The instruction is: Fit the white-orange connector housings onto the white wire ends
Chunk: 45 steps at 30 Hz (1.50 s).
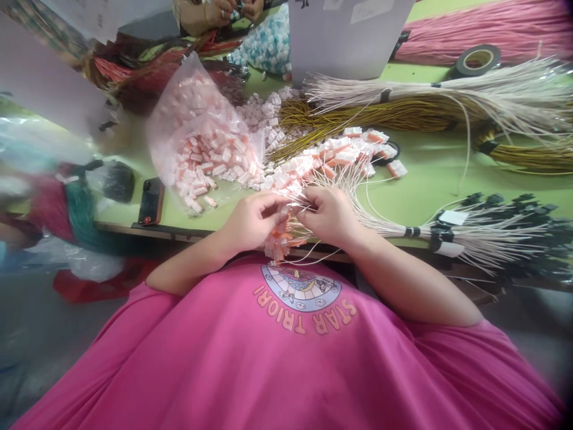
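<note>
Smooth, pale green table spans the scene, its near edge running just under the wrists. At that edge the right hand has thumb and bent fingers closed around thin white wires. Just beside it on the left, the left hand has its fingertips drawn close together; the view is a little soft there, so I cannot tell whether something is pinched between them.

Blocky white-and-orange plastic connectors lie heaped at the wires' far ends, just beyond the hands, and a small clump hangs below the fingers against the pink shirt. To the right, the wires gather under black bands, then flare out to a bristle of dark connectors.

Left of the heap, a thin, crinkled clear bag spills similar little blocks near a flat, dark phone. Farther off on the right lie stiff yellow wires, a straw-like white bundle, a round tape roll and ropy pink strands. At the far side, another person's hands show behind a bag of blue-and-white pieces.
</note>
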{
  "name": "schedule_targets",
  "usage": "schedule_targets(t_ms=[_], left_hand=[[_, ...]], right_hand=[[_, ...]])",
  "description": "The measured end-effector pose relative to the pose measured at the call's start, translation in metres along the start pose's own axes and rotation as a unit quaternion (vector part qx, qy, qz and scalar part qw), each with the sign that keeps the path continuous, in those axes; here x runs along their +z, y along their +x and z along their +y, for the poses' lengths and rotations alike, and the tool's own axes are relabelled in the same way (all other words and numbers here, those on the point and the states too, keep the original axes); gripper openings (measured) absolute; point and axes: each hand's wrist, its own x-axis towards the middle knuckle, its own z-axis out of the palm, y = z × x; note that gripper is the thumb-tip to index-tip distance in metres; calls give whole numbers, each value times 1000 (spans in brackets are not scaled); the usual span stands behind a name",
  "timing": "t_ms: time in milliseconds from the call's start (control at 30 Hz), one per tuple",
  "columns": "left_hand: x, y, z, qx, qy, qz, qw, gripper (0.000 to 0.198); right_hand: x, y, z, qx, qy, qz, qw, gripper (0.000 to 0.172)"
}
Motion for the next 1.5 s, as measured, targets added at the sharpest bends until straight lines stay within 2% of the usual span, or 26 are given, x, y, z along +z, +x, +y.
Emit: schedule_targets(t_ms=[267,433,567,633,733,800,833,900,967,1000,1100,1200,1300,1400,1433,1500], left_hand=[[2,3,0,-22,-29,8,999,21],[5,4,-1,17,46,13,999,10],[2,2,-1,38,48,-4,998,11],[-1,-3,0,63,63,-6,996,12],[-9,-10,-1,135,109,-17,985,15],[-22,-14,-7,166,130,-20,977,20],[-31,-16,-14,160,145,-7,976,23],[-54,-17,-33,103,196,54,974,26],[-78,-16,-58,2,285,143,948,20],[-87,-15,-71,-51,317,155,934,14],[-101,-12,-106,-169,361,111,910,17],[-94,-8,-119,-177,370,82,908,15],[-79,-4,-103,-126,304,83,941,11],[-65,-5,-64,-86,99,18,991,11],[-59,-7,-50,-72,10,-8,997,13],[-47,-9,-25,-64,-133,-63,987,14]], right_hand=[[-8,5,0,45,58,-87,994,19],[-2,4,3,33,31,-70,996,21],[-4,2,3,36,49,-83,995,19],[-8,2,2,27,72,-104,992,18],[-13,3,3,16,98,-144,984,18],[-15,4,5,23,106,-136,985,21],[-15,5,7,25,112,-122,986,20],[-15,6,9,25,130,-89,987,16],[-14,6,11,25,151,-71,986,11],[-13,7,11,28,158,-66,985,11],[-10,7,9,42,158,-56,985,15],[-7,8,6,45,138,-52,988,19],[-5,7,3,39,120,-54,991,19],[-6,5,-1,30,102,-48,993,18],[-6,5,-2,28,96,-45,994,17],[-7,3,-5,20,85,-44,995,14]])
